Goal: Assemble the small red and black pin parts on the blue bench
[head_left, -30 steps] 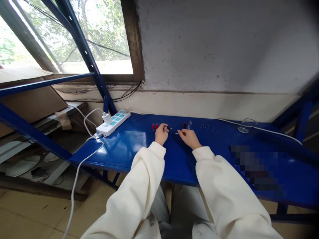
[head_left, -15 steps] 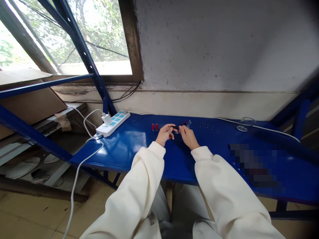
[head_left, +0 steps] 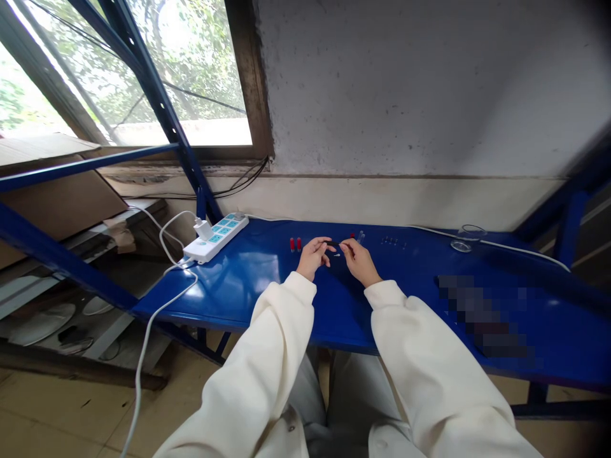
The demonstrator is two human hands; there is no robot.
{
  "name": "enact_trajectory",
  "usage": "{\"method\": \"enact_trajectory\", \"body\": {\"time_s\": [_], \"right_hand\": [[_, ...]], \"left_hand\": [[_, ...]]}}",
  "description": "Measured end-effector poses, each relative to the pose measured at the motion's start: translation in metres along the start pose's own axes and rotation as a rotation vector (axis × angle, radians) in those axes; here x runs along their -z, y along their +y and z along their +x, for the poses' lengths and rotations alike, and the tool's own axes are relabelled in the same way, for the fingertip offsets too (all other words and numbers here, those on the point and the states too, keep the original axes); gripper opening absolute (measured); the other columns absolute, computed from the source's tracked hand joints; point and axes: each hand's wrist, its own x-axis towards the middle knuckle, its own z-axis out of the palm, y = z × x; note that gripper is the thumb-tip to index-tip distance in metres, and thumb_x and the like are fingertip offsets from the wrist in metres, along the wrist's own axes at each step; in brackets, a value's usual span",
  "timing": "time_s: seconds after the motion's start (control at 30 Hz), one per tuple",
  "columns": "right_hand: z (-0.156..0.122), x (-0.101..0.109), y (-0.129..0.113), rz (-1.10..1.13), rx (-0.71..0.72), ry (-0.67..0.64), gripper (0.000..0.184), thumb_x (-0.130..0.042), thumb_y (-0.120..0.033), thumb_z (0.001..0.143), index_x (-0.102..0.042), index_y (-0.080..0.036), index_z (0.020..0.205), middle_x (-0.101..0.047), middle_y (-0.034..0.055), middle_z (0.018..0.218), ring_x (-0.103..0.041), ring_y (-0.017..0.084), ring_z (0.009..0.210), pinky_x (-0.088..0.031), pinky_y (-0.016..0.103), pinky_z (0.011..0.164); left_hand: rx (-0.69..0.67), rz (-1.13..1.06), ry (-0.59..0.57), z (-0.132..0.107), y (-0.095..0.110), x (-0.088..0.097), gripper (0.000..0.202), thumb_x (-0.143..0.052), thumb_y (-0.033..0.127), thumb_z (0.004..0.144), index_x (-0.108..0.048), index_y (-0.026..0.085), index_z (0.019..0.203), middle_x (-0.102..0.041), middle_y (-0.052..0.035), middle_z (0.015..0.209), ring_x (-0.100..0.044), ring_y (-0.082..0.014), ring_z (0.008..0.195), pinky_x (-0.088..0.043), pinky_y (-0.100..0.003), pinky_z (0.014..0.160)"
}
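Above the blue table (head_left: 258, 264), my left hand (head_left: 312, 257) is closed around a short, slim black object (head_left: 333, 243) like a pen or small tube. The fingers of my right hand (head_left: 360, 262) pinch at its right end; what exactly they grip there is too small to make out. Below the black object, a tiny pale piece (head_left: 337, 255) lies on the table. Left of my left hand stand two small red cylinders (head_left: 295, 244). Just beyond my right hand are a clear tube (head_left: 361, 237) and a small red piece (head_left: 352, 235), partly hidden.
Several tiny clear parts (head_left: 392, 241) lie right of my hands. Farther right stand a clear glass (head_left: 468, 239) and a blurred dark item (head_left: 484, 315). A white power strip (head_left: 217, 238) with a plug and cable sits at the left, near the blue rack post (head_left: 165, 105).
My right hand has shifted slightly along the black object, and its right end looks thinner between my fingers. The view has moved slightly. My left hand keeps its hold.
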Motion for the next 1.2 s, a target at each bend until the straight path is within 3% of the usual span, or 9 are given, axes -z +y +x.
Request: {"method": "enact_trajectory", "body": {"time_s": [0.23,0.47,0.77,0.87,0.97,1.2], "right_hand": [[0.000,-0.002,0.002,0.046,0.017,0.010,0.027,-0.039,-0.035,0.083,-0.052,-0.018,0.099,-0.060,0.0062,0.090,-0.052,0.012,0.061,-0.041,0.025,0.060],[0.000,-0.002,0.002,-0.015,0.021,-0.033,0.024,-0.046,-0.029,0.077,-0.058,-0.018,0.095,-0.063,0.0035,0.084,-0.047,0.009,0.051,-0.041,0.023,0.057],[0.000,-0.005,0.006,-0.057,0.038,-0.059,0.024,-0.045,-0.029,0.078,-0.059,-0.019,0.096,-0.062,0.0049,0.088,-0.049,0.011,0.056,-0.042,0.025,0.060],[0.000,-0.003,0.006,-0.141,0.032,-0.103,0.021,-0.047,-0.029,0.078,-0.060,-0.019,0.092,-0.059,0.0049,0.090,-0.051,0.011,0.061,-0.041,0.024,0.060],[-0.002,0.003,0.007,-0.261,-0.038,-0.148,0.018,-0.049,-0.028,0.077,-0.061,-0.019,0.087,-0.057,0.0048,0.089,-0.052,0.012,0.067,-0.039,0.023,0.058],[-0.003,0.019,0.020,-0.393,-0.381,-0.173,0.017,-0.052,-0.026,0.075,-0.061,-0.019,0.088,-0.062,0.0055,0.082,-0.056,0.016,0.071,-0.036,0.023,0.054]], "left_hand": [[-0.041,0.003,0.107,0.000,0.000,0.001,0.034,-0.053,0.040,0.076,-0.053,0.013,0.096,-0.061,-0.0027,0.074,-0.047,-0.0025,0.036,-0.024,-0.016,0.033],[0.020,-0.014,-0.024,-0.003,0.004,-0.004,0.037,-0.063,0.038,0.068,-0.053,0.012,0.093,-0.062,-0.0041,0.075,-0.050,-0.0048,0.039,-0.025,-0.017,0.033],[-0.055,0.058,0.077,-0.001,0.000,-0.005,0.032,-0.062,0.040,0.067,-0.055,0.012,0.081,-0.059,0.0003,0.063,-0.043,-0.0028,0.035,-0.034,-0.019,0.037],[-0.105,0.055,0.165,0.000,-0.001,-0.004,0.032,-0.062,0.040,0.067,-0.053,0.013,0.080,-0.056,0.0016,0.060,-0.042,-0.0028,0.033,-0.033,-0.018,0.036],[-0.145,0.070,0.247,0.000,-0.001,-0.003,0.032,-0.061,0.042,0.068,-0.052,0.014,0.080,-0.055,0.0026,0.059,-0.041,-0.0027,0.032,-0.031,-0.018,0.034],[-0.137,0.150,0.224,0.000,-0.003,-0.002,0.032,-0.061,0.042,0.067,-0.053,0.015,0.081,-0.055,0.0018,0.064,-0.041,-0.0023,0.035,-0.034,-0.018,0.036]]}}
